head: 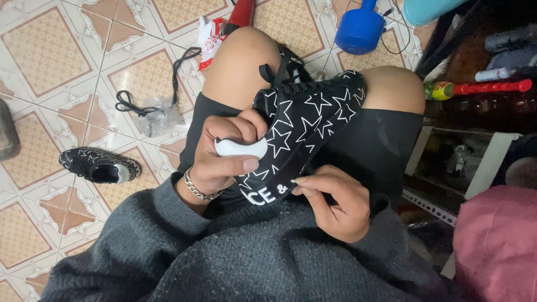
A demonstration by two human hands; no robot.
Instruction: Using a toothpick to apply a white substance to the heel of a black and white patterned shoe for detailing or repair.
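A: Left hand (pixel 226 156) — wrapped tight around the white toe cap (pixel 241 147) of a black sneaker with white stars (pixel 305 126), thumb pressed along the cap's lower edge. Silver chain bracelet (pixel 197 191) at the wrist.

B: And the right hand (pixel 335 201)?

A: Fingers curled, tips pinching the sole edge of the same sneaker near its white lettered band. Narrow grip, only fingertips on the shoe.

B: Position of the sneaker?

A: Resting across the lap, on black shorts (pixel 375 145), toe toward the left hand, heel up by the right knee. Sole side tilted toward the camera. Black laces (pixel 282 70) trailing loose over the left knee.

B: Second shoe anywhere?

A: Matching sneaker (pixel 100 165) lying on the patterned tile floor (pixel 45 56), well apart, off to the left side.

B: Other things on the floor?

A: Black cord with a clear plastic bag (pixel 151 114) between the floor shoe and the knee. Red and white wrapper (pixel 210 36) just beyond the left knee. Blue dumbbell (pixel 361 28) beyond the right knee. Grey knitted sweater (pixel 224 257) filling the bottom of the view; pink cloth (pixel 498 246) at the lower right corner.
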